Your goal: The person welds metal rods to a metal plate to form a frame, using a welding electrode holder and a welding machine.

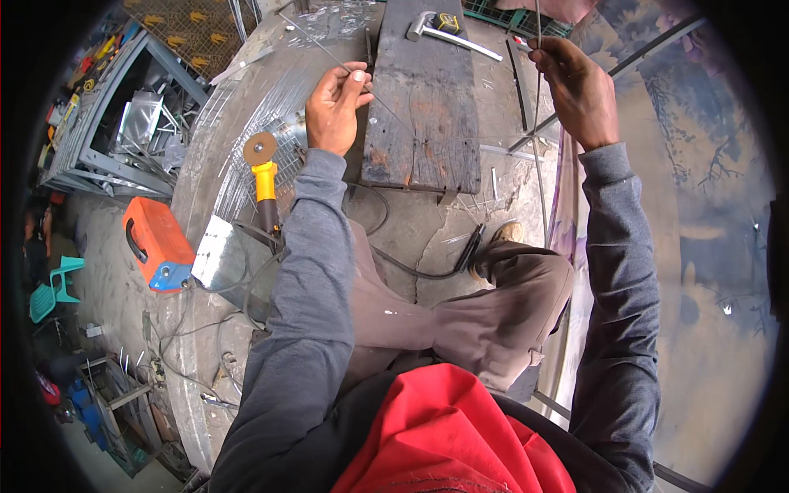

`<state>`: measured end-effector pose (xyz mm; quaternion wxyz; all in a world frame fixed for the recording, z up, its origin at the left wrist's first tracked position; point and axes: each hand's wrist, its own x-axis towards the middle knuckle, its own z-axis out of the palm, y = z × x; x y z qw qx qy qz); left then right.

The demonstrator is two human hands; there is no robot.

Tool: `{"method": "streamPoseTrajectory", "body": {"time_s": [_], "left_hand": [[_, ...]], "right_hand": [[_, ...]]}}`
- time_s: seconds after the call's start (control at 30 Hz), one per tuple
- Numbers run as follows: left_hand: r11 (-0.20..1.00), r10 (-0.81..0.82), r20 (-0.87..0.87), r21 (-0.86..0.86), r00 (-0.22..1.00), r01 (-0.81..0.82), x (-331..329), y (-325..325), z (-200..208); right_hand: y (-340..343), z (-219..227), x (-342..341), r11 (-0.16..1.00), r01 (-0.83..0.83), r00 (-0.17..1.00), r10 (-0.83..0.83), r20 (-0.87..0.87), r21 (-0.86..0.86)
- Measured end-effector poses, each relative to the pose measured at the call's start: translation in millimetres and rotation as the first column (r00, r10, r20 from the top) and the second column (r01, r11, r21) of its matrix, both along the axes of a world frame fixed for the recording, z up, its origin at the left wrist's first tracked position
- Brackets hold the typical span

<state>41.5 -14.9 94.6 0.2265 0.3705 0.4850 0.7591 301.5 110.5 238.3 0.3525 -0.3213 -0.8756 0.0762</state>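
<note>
Left hand (335, 105): we pinch a thin rod (329, 51) between thumb and fingers — its length slants up-left over the wire mesh (246, 140).
Right hand (575, 86): we grip a second rod (538, 156), upright — beside the wooden plank (423, 99).

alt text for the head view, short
A seated person's left hand pinches a thin metal rod while the right hand grips a long wire, above a worn wooden plank. A yellow angle grinder lies to the left.
</note>
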Motion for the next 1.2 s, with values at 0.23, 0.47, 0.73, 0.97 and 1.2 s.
{"method": "streamPoseTrajectory", "body": {"time_s": [0.23, 0.47, 0.73, 0.97, 1.2], "left_hand": [[1.000, -0.029, -0.021, -0.013, 0.999, 0.028, 0, 3, -6], [0.999, -0.045, -0.024, -0.024, 0.999, 0.044, 2, 7, -6], [0.998, -0.047, -0.046, -0.031, 0.998, 0.046, 8, 12, -4], [0.998, -0.054, -0.102, -0.043, 0.993, 0.049, 19, 17, -1], [0.997, -0.061, 0.026, 0.048, 0.998, 0.060, 26, 20, -2]], "right_hand": [[3, -7, 5, 0.999, 0.012, 0.995, -0.008, 0.104, -0.033], [12, -15, 7, 0.995, 0.093, 0.987, -0.088, 0.137, -0.033], [20, -26, 25, 0.997, 0.014, 0.996, -0.021, 0.088, 0.078], [24, -32, 38, 0.998, 0.059, 0.998, -0.059, 0.023, 0.003], [32, -35, 42, 0.933, -0.128, 0.960, 0.031, -0.279, -0.337]]}}
